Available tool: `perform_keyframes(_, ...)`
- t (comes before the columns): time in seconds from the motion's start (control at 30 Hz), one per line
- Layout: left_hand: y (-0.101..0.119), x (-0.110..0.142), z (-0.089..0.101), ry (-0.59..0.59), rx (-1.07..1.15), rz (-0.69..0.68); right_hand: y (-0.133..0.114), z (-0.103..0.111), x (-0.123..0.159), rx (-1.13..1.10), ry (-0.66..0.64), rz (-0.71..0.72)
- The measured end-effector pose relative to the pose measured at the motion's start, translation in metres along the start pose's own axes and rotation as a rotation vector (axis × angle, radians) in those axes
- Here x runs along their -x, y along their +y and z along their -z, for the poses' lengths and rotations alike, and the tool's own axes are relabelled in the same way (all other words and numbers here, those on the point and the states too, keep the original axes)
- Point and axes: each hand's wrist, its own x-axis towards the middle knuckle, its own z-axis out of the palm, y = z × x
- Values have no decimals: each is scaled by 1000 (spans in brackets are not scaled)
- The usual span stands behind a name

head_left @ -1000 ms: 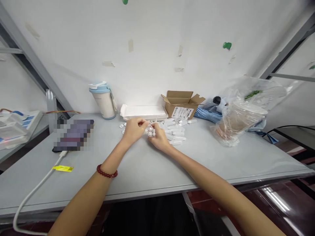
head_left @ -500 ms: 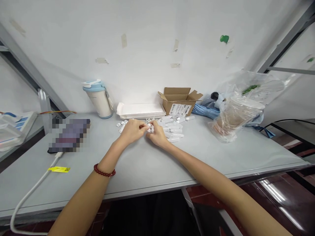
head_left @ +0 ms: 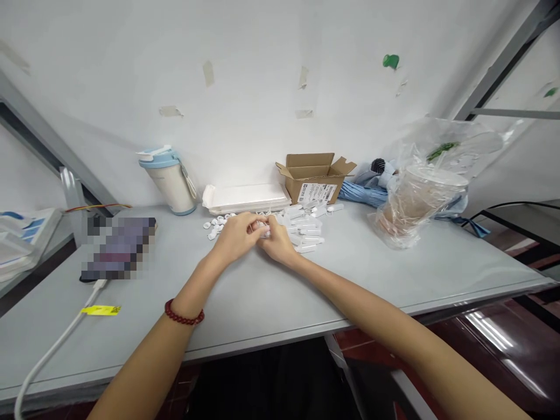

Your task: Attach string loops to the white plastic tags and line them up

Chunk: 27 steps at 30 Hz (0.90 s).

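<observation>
My left hand point(head_left: 238, 236) and my right hand point(head_left: 280, 242) meet over the middle of the table, fingertips touching. Both are closed in a pinch around a small white plastic piece point(head_left: 264, 228) that looks like a cap; fingers cover most of it. Left of my hands lie several loose white caps point(head_left: 213, 235). Just to the right spreads a pile of small translucent plastic bottles point(head_left: 310, 240), some with white ends. Thin white pieces show partly behind my fingers.
Behind my hands are a white flat box point(head_left: 249, 197) and an open cardboard box point(head_left: 315, 189). A tumbler point(head_left: 172, 184) and a blurred phone point(head_left: 122, 248) with a white cable point(head_left: 56, 338) stand left. A bagged drink cup point(head_left: 415, 204) and blue cloth umbrella point(head_left: 363, 192) are right.
My hands have drawn closer together, and the left fingers now overlap the white piece more. The camera view has shifted slightly. The bottles and caps look unmoved.
</observation>
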Motion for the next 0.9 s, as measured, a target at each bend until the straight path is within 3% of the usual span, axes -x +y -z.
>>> perform_keyframes(0.2, -6, 1, -14, 64, -122, 22, 2, -2, 1, 28, -17, 34)
perform_keyframes(0.5, -6, 1, -14, 16, -137, 47, 7, -4, 1, 55, -29, 82)
perform_keyframes(0.73, -4, -3, -16, 126, -25, 102, 3, -1, 0, 36, -27, 2)
perform_keyframes(0.9, -5, -6, -4, 287, 11, 166, 2, -1, 0, 72, -14, -28)
